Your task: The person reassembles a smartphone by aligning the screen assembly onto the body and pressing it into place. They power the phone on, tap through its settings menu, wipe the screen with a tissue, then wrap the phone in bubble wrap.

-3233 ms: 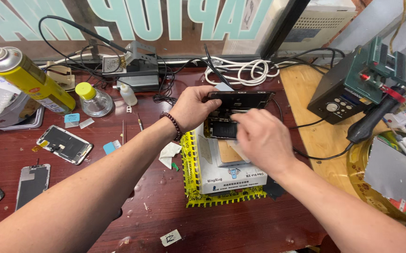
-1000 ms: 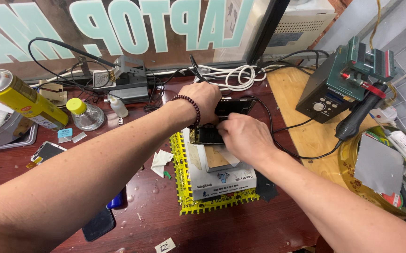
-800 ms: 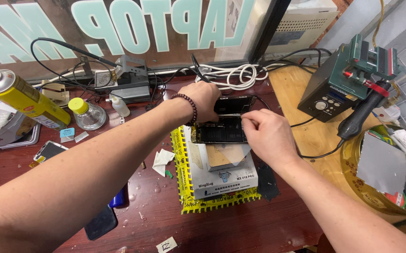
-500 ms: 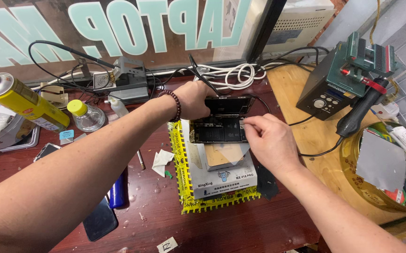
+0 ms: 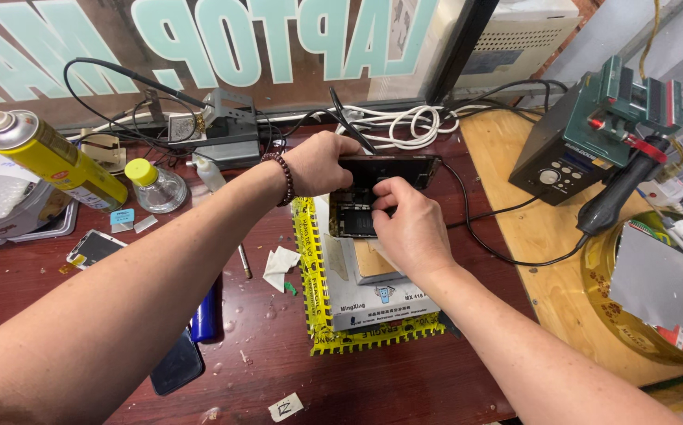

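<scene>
Opened phone [image 5: 355,214] lies at the far end of a grey slab-shaped pad [image 5: 373,295], innards up, w/ its dark screen panel [image 5: 404,167] lifted and held behind it, tilted up toward the window; pad sits on a yellow grid mat [image 5: 310,267] roughly mid-desk on the dark red table [image 5: 278,370].

Left hand [image 5: 322,161] curled round the screen panel's left end, fingers wrapped over the edge, thumb side hidden; beaded bracelet [image 5: 282,178] on that wrist. Right hand [image 5: 408,228] rests over the phone body's right side, thumb and forefinger pinched together at the seam betw. body and panel; can't tell what, if anything, sits betw. the tips.

Just left of mat: crumpled white tissue [image 5: 281,263] and a thin metal tool [image 5: 244,261]; further left a blue pen-like cylinder [image 5: 205,311] beside a dark phone [image 5: 176,362] face down, both partly under the left forearm; another phone w/ white frame [image 5: 93,247] nr the left edge.

Far left: yellow spray can [image 5: 54,157] lying tilted; small clear bottle w/ yellow cap [image 5: 155,185] next to it. Back of desk: black power unit [image 5: 227,142] w/ tangled black cables, coil of white cable [image 5: 404,124].

Right: pale wooden board [image 5: 546,260] carrying a dark soldering station [image 5: 562,145] w/ green-and-red stand; black handpiece [image 5: 621,193] leaning off it; round gold tray [image 5: 617,315] of clutter at the right edge.
</scene>
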Tool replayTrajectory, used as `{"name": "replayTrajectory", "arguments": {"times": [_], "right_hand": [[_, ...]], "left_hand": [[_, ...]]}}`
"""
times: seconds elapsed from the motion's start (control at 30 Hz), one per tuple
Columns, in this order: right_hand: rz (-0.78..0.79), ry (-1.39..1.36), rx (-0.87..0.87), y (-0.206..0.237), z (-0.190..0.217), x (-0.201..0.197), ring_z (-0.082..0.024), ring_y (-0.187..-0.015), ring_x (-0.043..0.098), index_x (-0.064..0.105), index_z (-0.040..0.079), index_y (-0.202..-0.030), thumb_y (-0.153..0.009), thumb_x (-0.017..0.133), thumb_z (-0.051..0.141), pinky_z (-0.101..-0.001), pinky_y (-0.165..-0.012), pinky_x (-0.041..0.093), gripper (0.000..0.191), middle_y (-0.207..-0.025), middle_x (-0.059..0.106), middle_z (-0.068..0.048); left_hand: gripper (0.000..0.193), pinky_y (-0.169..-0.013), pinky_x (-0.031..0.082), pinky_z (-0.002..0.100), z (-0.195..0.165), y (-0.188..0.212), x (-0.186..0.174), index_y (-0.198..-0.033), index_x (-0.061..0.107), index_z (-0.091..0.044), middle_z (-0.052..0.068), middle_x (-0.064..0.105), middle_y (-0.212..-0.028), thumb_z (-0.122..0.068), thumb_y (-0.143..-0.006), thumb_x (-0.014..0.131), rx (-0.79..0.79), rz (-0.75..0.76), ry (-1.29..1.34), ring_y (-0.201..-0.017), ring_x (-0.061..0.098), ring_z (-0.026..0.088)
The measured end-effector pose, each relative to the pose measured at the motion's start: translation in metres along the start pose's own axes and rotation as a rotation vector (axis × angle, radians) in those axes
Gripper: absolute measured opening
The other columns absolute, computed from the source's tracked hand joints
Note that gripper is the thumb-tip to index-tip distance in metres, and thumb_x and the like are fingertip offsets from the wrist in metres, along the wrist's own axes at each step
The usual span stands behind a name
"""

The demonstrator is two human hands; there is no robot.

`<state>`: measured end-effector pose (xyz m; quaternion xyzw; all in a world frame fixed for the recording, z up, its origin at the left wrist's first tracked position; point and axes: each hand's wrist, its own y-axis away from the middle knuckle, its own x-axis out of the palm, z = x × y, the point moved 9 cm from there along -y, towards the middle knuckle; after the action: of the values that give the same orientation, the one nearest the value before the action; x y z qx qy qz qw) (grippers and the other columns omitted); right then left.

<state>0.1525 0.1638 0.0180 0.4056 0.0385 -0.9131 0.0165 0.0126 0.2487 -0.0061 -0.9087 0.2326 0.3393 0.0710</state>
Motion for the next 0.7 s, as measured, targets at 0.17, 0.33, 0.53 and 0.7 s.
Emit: {"name": "replayTrajectory", "arguments": {"times": [0.17,0.33,0.53,0.7], "right_hand": [[-0.012,0.072,-0.024,0.0,0.004,0.001,-0.029,-0.085,0.075,0.07,0.013,-0.112,-0.085,0.068,0.01,-0.042,-0.078,0.057,0.028,-0.094,0.078,-0.005],[0.048,0.071,0.023,-0.006,0.0,0.004,-0.027,-0.087,0.075,0.07,0.012,-0.114,-0.084,0.07,0.008,-0.0406,-0.08,0.057,0.03,-0.095,0.077,-0.004],[0.087,0.041,0.08,-0.01,-0.006,0.008,-0.023,-0.088,0.075,0.071,0.013,-0.114,-0.083,0.07,0.006,-0.0377,-0.081,0.057,0.031,-0.094,0.078,-0.003],[0.014,0.003,0.025,-0.005,-0.005,-0.001,-0.023,-0.086,0.075,0.072,0.012,-0.113,-0.082,0.071,0.006,-0.037,-0.077,0.058,0.031,-0.095,0.077,-0.004]], "left_hand": [[0.036,-0.077,0.058,0.03,0.008,0.001,0.007,-0.11,0.076,-0.008,0.009,0.078,-0.087,-0.002,-0.076,0.067,-0.022,0.003,0.098,-0.08,0.071,0.014],[0.033,-0.075,0.057,0.03,0.009,0.002,0.008,-0.11,0.077,-0.007,0.008,0.078,-0.086,-0.004,-0.078,0.069,0.007,-0.013,0.127,-0.079,0.07,0.012],[0.029,-0.072,0.057,0.029,0.012,0.002,0.01,-0.109,0.077,-0.006,0.008,0.078,-0.086,-0.005,-0.081,0.07,-0.044,-0.012,0.193,-0.077,0.068,0.011],[0.029,-0.072,0.057,0.029,0.012,0.002,0.012,-0.109,0.076,-0.006,0.007,0.079,-0.087,-0.004,-0.082,0.069,-0.026,-0.008,0.222,-0.077,0.069,0.011]]}}
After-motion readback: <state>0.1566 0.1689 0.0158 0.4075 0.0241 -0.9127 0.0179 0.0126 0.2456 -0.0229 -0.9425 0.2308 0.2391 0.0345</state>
